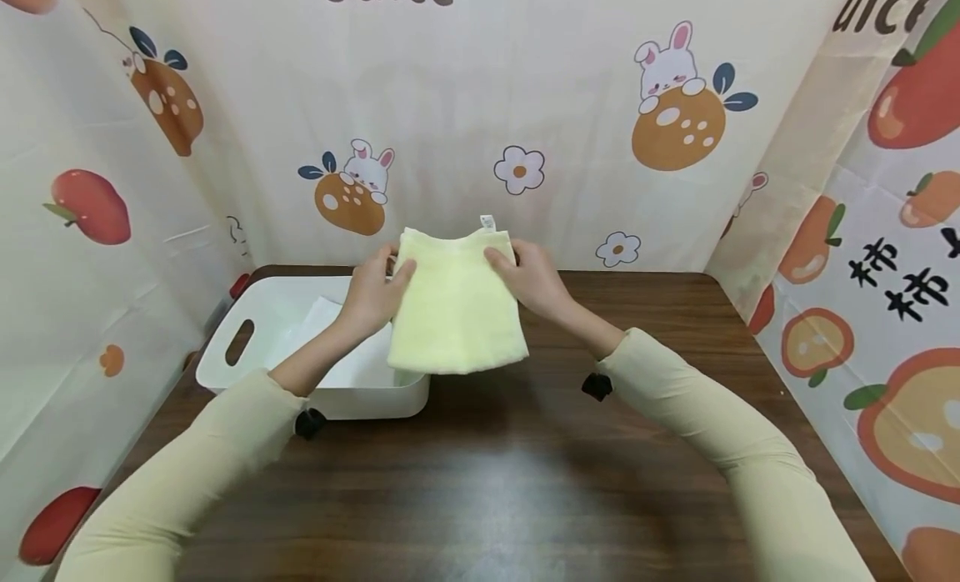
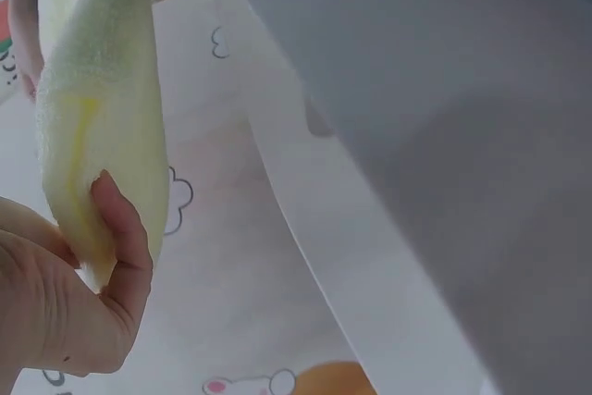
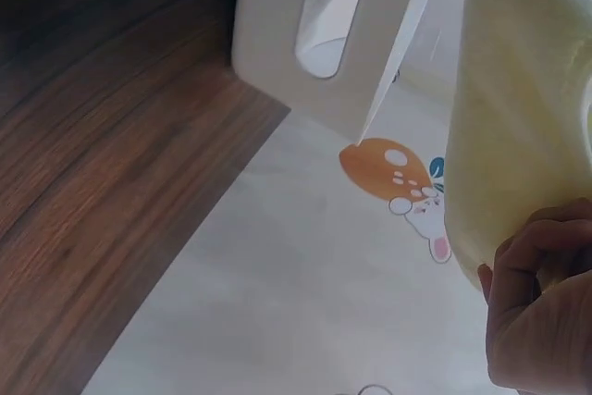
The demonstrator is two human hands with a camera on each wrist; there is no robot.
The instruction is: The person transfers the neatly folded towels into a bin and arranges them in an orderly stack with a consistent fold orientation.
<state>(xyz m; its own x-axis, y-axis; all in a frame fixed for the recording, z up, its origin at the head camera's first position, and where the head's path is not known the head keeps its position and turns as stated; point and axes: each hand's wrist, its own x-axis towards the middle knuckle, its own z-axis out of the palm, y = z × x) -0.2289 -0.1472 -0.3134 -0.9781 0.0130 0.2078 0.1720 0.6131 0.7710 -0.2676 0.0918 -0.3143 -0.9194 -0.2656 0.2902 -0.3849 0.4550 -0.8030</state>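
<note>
A pale yellow towel [image 1: 459,307] hangs in the air between both hands, with a small white label [image 1: 488,223] sticking up at its top edge. It looks thick and fuzzy, and in the left wrist view the towel [image 2: 116,136] appears folded over in layers. My left hand [image 1: 375,292] pinches its upper left corner, thumb in front and fingers behind. At the upper right corner my right hand [image 1: 531,278] pinches it the same way. In the right wrist view the right hand [image 3: 546,298] has its fingers curled at the towel's edge.
A white plastic bin [image 1: 416,396] with cut-out handles stands at the table's back left, partly behind the towel and left forearm. A white sheet-like item [image 1: 318,315] lies in it. The brown wooden table [image 1: 510,482] is bordered by fruit-printed curtains [image 1: 570,82].
</note>
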